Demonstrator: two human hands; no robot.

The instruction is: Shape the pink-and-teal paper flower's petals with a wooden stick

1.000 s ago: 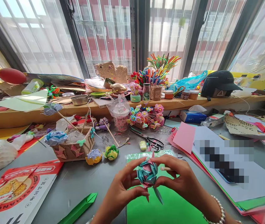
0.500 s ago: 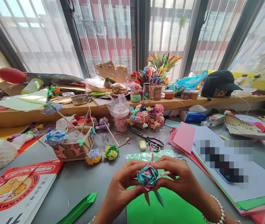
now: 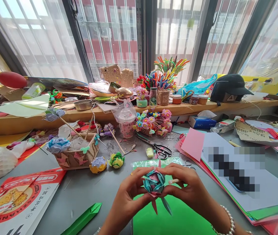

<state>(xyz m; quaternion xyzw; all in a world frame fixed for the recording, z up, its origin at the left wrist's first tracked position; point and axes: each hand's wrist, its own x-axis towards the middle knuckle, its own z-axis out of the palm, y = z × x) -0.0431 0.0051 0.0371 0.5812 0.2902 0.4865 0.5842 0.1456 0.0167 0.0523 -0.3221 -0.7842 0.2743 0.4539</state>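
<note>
Pinching the paper flower (image 3: 154, 182) from both sides, left hand (image 3: 126, 199) and right hand (image 3: 190, 191) are grasping it equally close, above the green sheet (image 3: 178, 222), loose points hanging down.

Just one view here, from a camera on the person's head, looking forward and down across the worktop (image 3: 97, 189) toward the windows (image 3: 109, 36) along its far edge. It sits close: the hands (image 3: 188, 191) fill the bottom middle, right by the near edge. Wide lens, so the sides bend outward.
</note>
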